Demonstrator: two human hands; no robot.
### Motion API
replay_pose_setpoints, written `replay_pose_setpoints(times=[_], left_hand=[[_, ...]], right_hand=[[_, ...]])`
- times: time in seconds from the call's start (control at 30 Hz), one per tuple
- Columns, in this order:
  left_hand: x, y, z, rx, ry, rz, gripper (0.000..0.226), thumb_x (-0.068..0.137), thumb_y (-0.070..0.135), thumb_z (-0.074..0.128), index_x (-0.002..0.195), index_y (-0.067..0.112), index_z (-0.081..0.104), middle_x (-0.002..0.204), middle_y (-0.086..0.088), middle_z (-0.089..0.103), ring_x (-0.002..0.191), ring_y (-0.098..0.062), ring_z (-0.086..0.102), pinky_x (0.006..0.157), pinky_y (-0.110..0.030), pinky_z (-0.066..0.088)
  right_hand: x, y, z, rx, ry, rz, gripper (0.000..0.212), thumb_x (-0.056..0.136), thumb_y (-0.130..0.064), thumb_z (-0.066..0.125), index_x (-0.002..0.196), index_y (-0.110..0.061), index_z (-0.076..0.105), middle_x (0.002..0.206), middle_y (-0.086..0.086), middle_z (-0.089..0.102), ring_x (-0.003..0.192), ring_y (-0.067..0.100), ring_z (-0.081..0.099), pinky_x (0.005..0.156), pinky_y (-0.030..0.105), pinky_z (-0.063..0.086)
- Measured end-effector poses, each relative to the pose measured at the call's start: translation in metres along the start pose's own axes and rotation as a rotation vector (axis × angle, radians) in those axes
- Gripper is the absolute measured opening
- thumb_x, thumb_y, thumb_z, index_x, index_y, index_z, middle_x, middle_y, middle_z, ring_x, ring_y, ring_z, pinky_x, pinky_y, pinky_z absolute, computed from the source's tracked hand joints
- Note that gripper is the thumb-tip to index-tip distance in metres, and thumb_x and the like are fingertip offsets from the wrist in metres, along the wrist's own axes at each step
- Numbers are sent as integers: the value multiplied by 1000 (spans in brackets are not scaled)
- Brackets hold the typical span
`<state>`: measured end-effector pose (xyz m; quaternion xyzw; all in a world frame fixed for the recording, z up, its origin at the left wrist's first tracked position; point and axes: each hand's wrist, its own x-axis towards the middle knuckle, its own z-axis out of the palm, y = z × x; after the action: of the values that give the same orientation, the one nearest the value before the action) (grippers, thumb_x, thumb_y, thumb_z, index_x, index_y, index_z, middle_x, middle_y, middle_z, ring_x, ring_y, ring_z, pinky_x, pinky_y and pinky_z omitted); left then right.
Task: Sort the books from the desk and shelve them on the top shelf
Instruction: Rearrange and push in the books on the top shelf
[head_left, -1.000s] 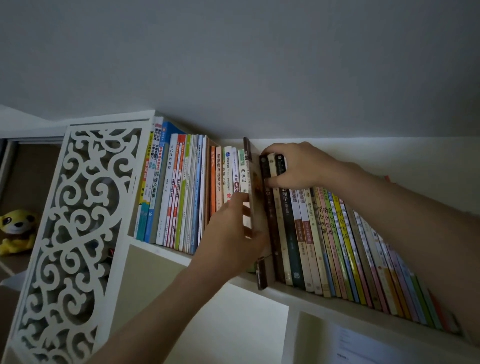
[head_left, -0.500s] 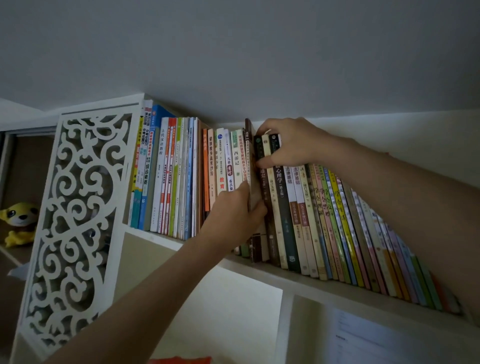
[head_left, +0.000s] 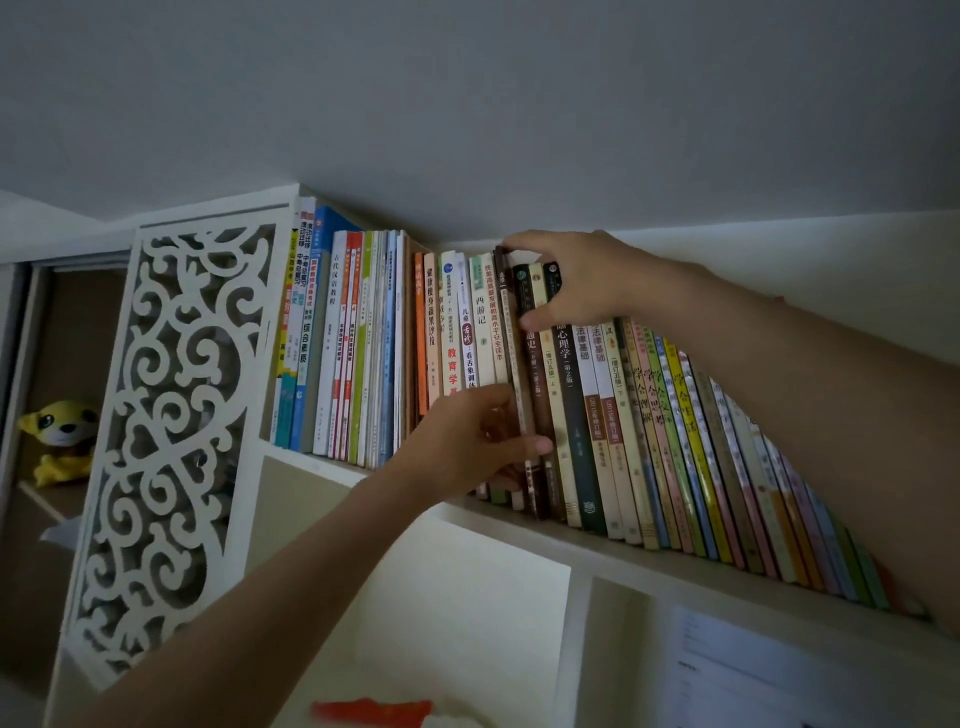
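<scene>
A long row of upright books (head_left: 597, 395) fills the top shelf (head_left: 675, 564). Among them stands a thin brown book (head_left: 511, 332), nearly flush with its neighbours in a gap near the middle. My left hand (head_left: 478, 441) grips its lower spine, thumb on the right side, fingers on the left. My right hand (head_left: 576, 283) grips the tops of the dark-spined books just right of the brown book. The index finger reaches over the brown book's top corner. The row's right part leans to the left.
A white carved lattice panel (head_left: 176, 431) closes the shelf's left end. A yellow plush toy (head_left: 60, 441) sits in a cubby at far left. Below the shelf are white compartments (head_left: 467, 597) and a printed sheet (head_left: 769, 675). A red object (head_left: 371, 712) shows at the bottom edge.
The brown book has slid from sticking out and below the shelf edge into the row. My left hand pushed in with it; my right hand kept holding the neighbouring books aside.
</scene>
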<state>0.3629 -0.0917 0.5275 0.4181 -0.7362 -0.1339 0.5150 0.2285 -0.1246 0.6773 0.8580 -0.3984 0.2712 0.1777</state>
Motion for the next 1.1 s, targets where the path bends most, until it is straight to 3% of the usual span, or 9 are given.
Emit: replay_pose_setpoints(times=[0.17,0.23,0.3,0.43,0.67,0.77,0.87,0.93,1.1], left_hand=[[-1,-3,10,206,143,52,21,78,28,75,88,19,59,77,2,69,62,-4,69,58,-17,57],[-3,-8,11,217,142,44,21,79,28,75,91,18,60,78,4,69,65,-1,69,61,-16,57],[-3,-11,12,263,171,30,21,78,28,76,89,21,59,80,7,67,68,-1,67,64,-17,57],[3,-13,11,490,354,22,50,66,44,81,101,27,48,98,14,51,86,-4,52,73,-17,46],[-5,-13,15,566,378,92,79,66,48,80,129,32,35,128,13,39,115,-6,44,91,-24,48],[-11,-17,13,695,364,192,99,73,47,75,150,34,15,154,16,15,138,-9,19,113,-36,30],[-7,-21,8,773,267,237,103,78,49,69,145,41,-9,153,27,-14,146,-9,-8,116,-38,2],[-4,-27,6,762,260,251,103,77,51,69,144,42,-10,151,28,-17,145,-7,-15,114,-39,-6],[1,-34,2,738,294,297,103,74,54,71,151,36,5,158,21,-5,146,-13,-9,114,-39,-1]], right_hand=[[-9,-2,-10,2,-80,-3,83,80,-42,72,145,-49,22,137,1,53,115,20,54,100,42,42],[-12,-3,-13,62,-92,7,80,77,-56,70,144,-49,27,143,-3,48,120,18,50,97,35,40],[-11,-5,-9,50,-42,12,87,67,-67,71,143,-46,33,144,-4,48,127,21,48,104,39,38],[-9,-6,10,-22,129,23,87,64,-62,77,140,-44,38,134,-4,57,125,24,50,108,52,32],[-8,-12,11,-113,134,39,88,64,-62,77,140,-44,38,132,-4,58,123,25,51,104,52,35],[-6,-11,11,-87,138,49,91,60,-62,80,140,-43,39,134,-4,57,124,25,51,104,53,37],[-1,-12,6,-72,106,74,95,55,-62,82,139,-42,41,135,-2,56,124,25,50,102,52,39],[6,-12,4,-60,73,108,98,51,-62,84,138,-40,45,132,-1,58,121,26,53,101,51,41],[22,-19,4,29,19,222,96,42,-53,90,130,-38,54,120,1,65,108,25,60,98,50,44]])
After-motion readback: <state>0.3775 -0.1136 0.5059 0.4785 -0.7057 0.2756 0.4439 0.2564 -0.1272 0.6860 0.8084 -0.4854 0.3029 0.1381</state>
